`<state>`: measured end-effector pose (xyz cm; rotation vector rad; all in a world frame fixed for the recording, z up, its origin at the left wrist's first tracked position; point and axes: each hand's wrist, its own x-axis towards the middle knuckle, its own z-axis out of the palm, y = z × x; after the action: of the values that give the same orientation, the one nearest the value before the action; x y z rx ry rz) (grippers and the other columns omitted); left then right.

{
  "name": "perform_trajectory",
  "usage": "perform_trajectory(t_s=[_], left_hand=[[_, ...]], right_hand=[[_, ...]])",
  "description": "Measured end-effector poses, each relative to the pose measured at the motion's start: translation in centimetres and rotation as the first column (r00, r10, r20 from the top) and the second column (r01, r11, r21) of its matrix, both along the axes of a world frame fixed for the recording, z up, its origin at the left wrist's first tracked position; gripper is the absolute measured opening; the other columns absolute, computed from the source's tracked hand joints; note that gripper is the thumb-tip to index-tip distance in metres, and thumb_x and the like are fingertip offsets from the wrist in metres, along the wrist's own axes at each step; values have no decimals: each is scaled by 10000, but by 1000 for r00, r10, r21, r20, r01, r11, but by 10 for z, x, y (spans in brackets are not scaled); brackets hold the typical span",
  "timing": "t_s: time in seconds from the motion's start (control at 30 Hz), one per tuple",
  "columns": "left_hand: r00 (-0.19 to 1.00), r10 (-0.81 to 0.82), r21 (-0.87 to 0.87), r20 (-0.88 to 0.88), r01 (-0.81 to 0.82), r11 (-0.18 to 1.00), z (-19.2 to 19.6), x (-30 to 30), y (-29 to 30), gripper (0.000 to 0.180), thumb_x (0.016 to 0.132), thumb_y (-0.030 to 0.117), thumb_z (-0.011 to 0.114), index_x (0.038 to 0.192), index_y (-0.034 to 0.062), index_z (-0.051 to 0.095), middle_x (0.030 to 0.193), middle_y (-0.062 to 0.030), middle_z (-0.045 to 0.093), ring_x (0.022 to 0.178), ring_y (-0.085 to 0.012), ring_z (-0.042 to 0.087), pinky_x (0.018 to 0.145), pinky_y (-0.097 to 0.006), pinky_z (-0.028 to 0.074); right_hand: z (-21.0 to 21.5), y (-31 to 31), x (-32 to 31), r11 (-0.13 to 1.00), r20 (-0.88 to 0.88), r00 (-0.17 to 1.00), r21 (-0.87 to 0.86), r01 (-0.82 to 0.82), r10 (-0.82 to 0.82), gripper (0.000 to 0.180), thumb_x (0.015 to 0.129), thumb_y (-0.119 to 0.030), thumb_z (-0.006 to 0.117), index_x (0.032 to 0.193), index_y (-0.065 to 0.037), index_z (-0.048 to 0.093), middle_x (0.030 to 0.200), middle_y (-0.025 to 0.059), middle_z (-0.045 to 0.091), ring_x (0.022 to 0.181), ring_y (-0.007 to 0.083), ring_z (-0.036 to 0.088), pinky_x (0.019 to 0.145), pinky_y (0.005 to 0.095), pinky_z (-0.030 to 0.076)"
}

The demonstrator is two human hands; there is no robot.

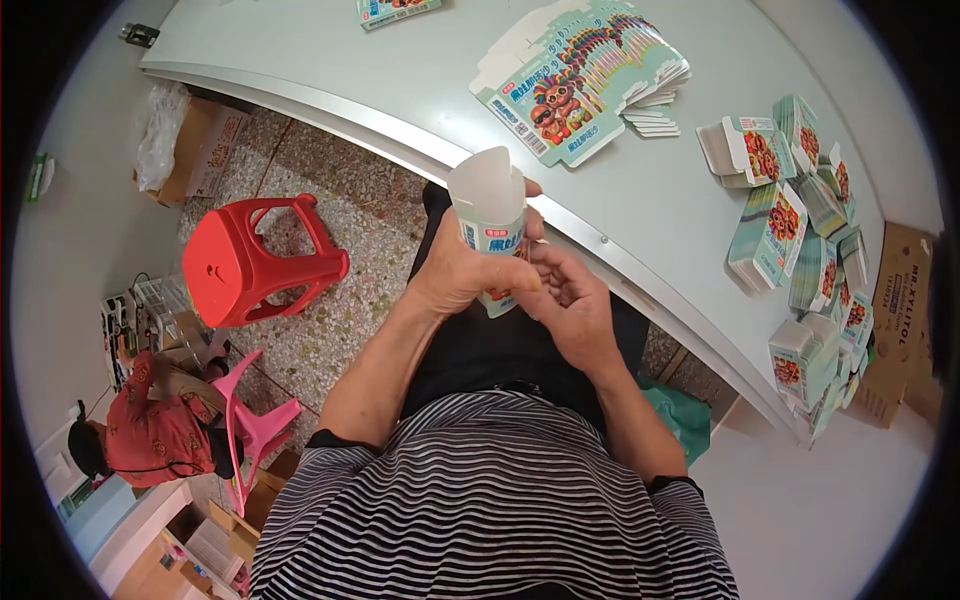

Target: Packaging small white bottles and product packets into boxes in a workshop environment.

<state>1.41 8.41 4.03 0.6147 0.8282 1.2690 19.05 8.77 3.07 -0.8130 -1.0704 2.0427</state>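
Note:
A small pale green printed carton (497, 212) stands up in my left hand (452, 268), in front of the table's edge and above my lap. Its white inside and a raised end flap face up. My left fingers wrap round it from behind, and the left thumb presses across its printed front. My right hand (578, 318) is at the carton's lower right side, fingers curled and thumb against its lower part; the exact contact is partly hidden. Beyond the carton, a fanned stack of flat cartons (555, 110) lies on the table.
Several bundles of cartons (775, 235) pile up on the table (400, 70) at right, beside a brown cardboard box (895, 320). Another carton (395, 10) lies at the far edge. A red stool (215, 265) stands at left; a person (160, 430) sits near a pink chair (255, 420).

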Motion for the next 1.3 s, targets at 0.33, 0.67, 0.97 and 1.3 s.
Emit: perform_trajectory(t_s=[0.33, 0.67, 0.97, 1.3], left_hand=[[993, -43, 48, 107, 38, 998, -4, 8, -27, 985, 447, 421, 977, 1211, 7, 515, 1285, -143, 511, 1227, -249, 493, 1033, -375, 412], [928, -355, 122, 114, 341, 932, -12, -6, -34, 1258, 459, 175, 978, 1491, -12, 285, 1165, -79, 605, 1052, -180, 591, 908, -303, 477], [952, 216, -101, -215, -242, 965, -8, 6, -56, 902, 602, 256, 928, 1328, -44, 485, 1197, -145, 639, 1030, -201, 653, 897, -336, 538], [863, 352, -143, -363, -425, 894, -38, 0, -87, 403, 817, -57, 728, 1173, -48, 538, 1006, -151, 704, 870, -164, 688, 770, -276, 569]], right_hand=[[-5, 2, -3, 977, -156, 984, -180, -111, 83, 424, 827, -28, 754, 1196, 34, 552, 1088, 74, 635, 1000, 135, 613, 892, 281, 503], [-18, -1, 10, 915, -185, 922, -159, -371, 342, 328, 801, -65, 789, 1075, 29, 635, 1051, 59, 652, 982, 124, 602, 883, 283, 499], [-28, -11, 0, 995, 80, 996, -87, -38, 45, 198, 841, -143, 773, 923, 23, 702, 875, 51, 702, 753, 65, 611, 659, 214, 499], [-49, -35, -20, 997, 286, 956, -14, -73, 74, 203, 872, -164, 737, 889, 35, 704, 789, 34, 696, 693, 49, 592, 611, 221, 493]])
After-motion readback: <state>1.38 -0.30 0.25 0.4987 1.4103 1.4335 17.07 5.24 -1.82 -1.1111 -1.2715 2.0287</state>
